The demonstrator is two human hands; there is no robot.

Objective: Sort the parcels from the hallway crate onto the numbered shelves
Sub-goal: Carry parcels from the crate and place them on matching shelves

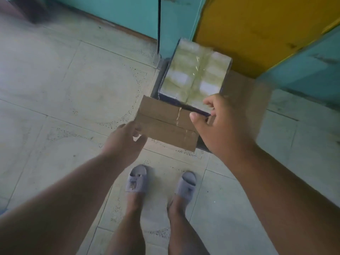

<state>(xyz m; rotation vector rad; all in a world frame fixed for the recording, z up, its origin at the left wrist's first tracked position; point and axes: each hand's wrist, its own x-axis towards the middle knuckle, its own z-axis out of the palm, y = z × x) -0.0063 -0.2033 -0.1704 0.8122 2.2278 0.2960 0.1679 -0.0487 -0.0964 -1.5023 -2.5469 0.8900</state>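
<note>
A parcel wrapped in shiny yellowish tape (195,70), with dark sides, sits tilted against the teal wall corner. My right hand (217,126) pinches its near right corner, with the index finger on top and the thumb at the dark edge. In front of it lies a flat brown cardboard parcel (165,126) with a taped seam. My left hand (125,142) curls around this parcel's near left corner, fingers on the edge and thumb below it. Something dark (156,85), only partly seen, lies under both parcels.
Pale floor tiles (73,89) spread out to the left and around my feet in grey slippers (137,181). A teal wall (119,11) and a yellow panel (257,30) close off the far side. More brown cardboard (242,92) shows to the right of the parcels.
</note>
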